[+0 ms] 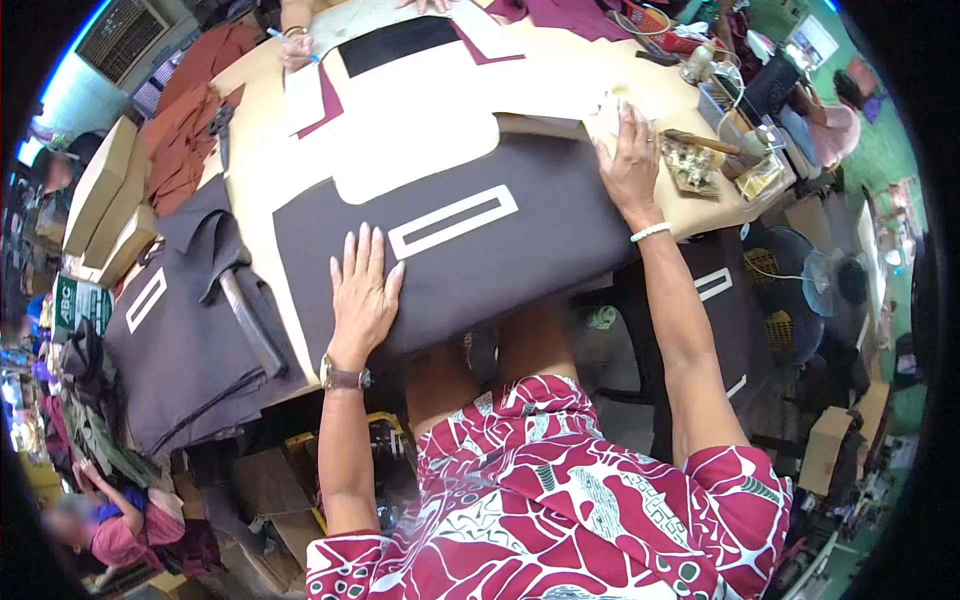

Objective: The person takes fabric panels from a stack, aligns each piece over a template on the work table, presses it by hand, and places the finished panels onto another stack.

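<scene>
A dark fabric piece (540, 240) lies over the near edge of the table, with a white rectangular frame shape (455, 222) on it. My left hand (366, 290) rests flat on the fabric just left of that frame, fingers spread. My right hand (630, 165) lies flat at the fabric's upper right corner, its fingertips on a white sheet (560, 85) beside a small pale yellowish patch. Neither hand holds anything. The white sheet covers the fabric's far edge.
Across the table, another person's hand (297, 48) holds a pen near white and maroon pieces. A hammer (245, 310) lies on dark fabric at left. Bags of small parts (690, 165), a wooden-handled tool (702, 142) and a bin (730, 115) stand right. Below is a fan (790, 290).
</scene>
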Available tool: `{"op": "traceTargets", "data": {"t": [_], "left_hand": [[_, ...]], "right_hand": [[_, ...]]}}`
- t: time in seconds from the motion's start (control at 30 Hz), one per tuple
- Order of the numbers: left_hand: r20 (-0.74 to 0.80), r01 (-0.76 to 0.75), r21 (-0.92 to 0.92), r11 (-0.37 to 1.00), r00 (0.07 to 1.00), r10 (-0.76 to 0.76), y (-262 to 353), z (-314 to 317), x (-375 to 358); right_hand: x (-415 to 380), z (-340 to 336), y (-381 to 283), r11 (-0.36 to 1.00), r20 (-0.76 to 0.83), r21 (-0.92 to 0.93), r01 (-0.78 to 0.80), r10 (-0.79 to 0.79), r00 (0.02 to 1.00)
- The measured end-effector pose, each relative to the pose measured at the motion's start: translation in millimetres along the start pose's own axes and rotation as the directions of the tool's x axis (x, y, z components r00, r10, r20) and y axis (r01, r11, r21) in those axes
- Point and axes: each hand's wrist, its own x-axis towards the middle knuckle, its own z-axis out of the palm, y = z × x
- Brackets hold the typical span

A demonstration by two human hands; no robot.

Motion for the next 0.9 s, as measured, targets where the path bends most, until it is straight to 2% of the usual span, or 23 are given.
{"op": "traceTargets", "data": {"t": [0.03, 0.1, 0.17, 0.27, 0.4, 0.47, 0.5, 0.6, 0.7, 0.83, 0.9], "left_hand": [[-0.006, 0.003, 0.000, 1.000, 1.000, -0.003, 2, 0, -1], [-0.013, 0.015, 0.004, 1.000, 1.000, -0.014, 4, 1, -4], [-0.006, 0.023, 0.001, 1.000, 1.000, -0.023, 6, 1, -5], [-0.006, 0.033, -0.002, 0.999, 0.999, -0.033, 5, 0, -5], [-0.034, 0.023, 0.011, 1.000, 0.999, -0.022, 5, 3, -5], [-0.049, 0.020, 0.025, 0.999, 0.999, -0.019, 4, 4, -6], [-0.052, 0.022, 0.030, 0.999, 0.998, -0.020, 3, 5, -6], [-0.081, 0.013, 0.041, 0.999, 0.997, -0.010, 4, 6, -5], [-0.104, 0.002, 0.051, 0.999, 0.995, 0.004, 2, 9, -5], [-0.128, -0.006, 0.038, 0.999, 0.992, 0.011, 0, 11, -6], [-0.113, 0.005, 0.030, 1.000, 0.994, -0.002, 1, 10, -6]], "right_hand": [[8, -2, 7, 0.999, -0.076, -0.028, 0.035, -0.037, 0.996], [24, -1, 34, 0.986, 0.125, -0.161, -0.050, 0.071, 0.990], [43, -9, 45, 0.955, 0.287, -0.277, -0.108, 0.189, 0.939], [60, 5, 64, 0.955, 0.448, -0.270, -0.123, 0.238, 0.862], [74, 0, 57, 0.955, 0.646, -0.267, -0.129, 0.276, 0.712], [71, -5, 59, 0.967, 0.401, -0.216, -0.136, 0.215, 0.890], [68, -7, 62, 0.972, 0.261, -0.191, -0.134, 0.182, 0.948], [50, -6, 77, 0.981, 0.159, -0.186, -0.044, 0.075, 0.984], [36, -19, 70, 0.959, 0.341, -0.284, 0.020, 0.082, 0.936], [29, -23, 61, 0.950, 0.391, -0.305, 0.071, 0.057, 0.919], [33, -31, 53, 0.931, 0.473, -0.341, 0.128, 0.052, 0.880]]}}
